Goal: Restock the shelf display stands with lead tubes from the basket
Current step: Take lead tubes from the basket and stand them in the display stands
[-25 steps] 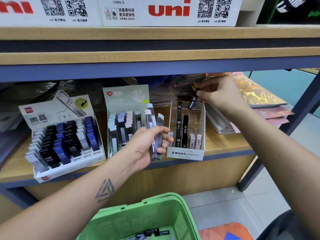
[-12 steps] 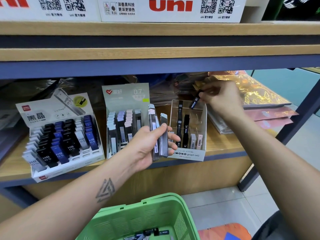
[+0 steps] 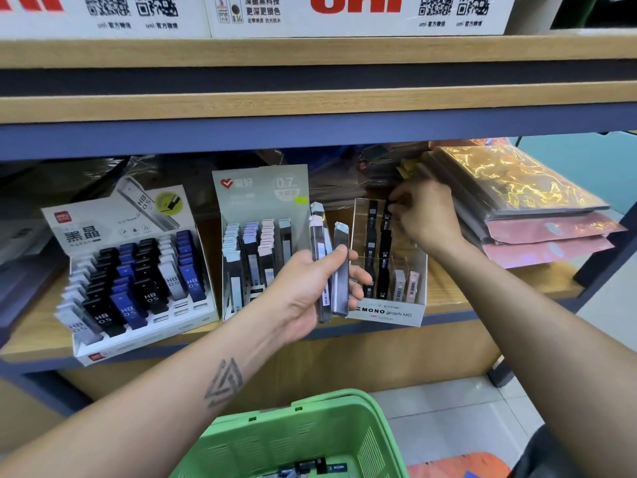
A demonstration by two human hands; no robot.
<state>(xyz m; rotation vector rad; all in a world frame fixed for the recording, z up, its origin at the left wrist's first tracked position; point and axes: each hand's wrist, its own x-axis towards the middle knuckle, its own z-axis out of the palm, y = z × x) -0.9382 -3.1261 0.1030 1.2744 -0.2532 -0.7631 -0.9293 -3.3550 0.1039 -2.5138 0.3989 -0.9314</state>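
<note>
While the left hand [image 3: 303, 288] gripped a small bundle of grey lead tubes [image 3: 331, 267] upright, its thumb and fingers curled round them, the right hand [image 3: 425, 215] reached over the clear MONO display stand [image 3: 389, 308] at about two o'clock from the left one. Its fingertips pinched a black lead tube [image 3: 387, 210] at the top rear of that stand; whether the tube already sat in a slot could not be told. Inside the stand stood more black tubes [image 3: 384, 260] and, toward its front right corner, two pale ones [image 3: 405, 286].

At nine o'clock from the left hand, just beside the clear stand, stood the grey 0.7 display stand [image 3: 258, 194] with rows of pale-capped tubes. Further out at nine o'clock sat the white HB 0.5 display stand [image 3: 144, 326], filled with black, blue and grey tubes. All three stands rested on the wooden shelf [image 3: 482, 288].

At three o'clock from the right hand lay a stack of shiny gold and pink packets [image 3: 537, 215] on the same shelf. Above, on the upper shelf at twelve o'clock, stood white uni boxes [image 3: 355, 12].

At six o'clock, below the forearms, was the green basket [image 3: 300, 439]; a few dark tubes [image 3: 310, 467] lay at its bottom.
</note>
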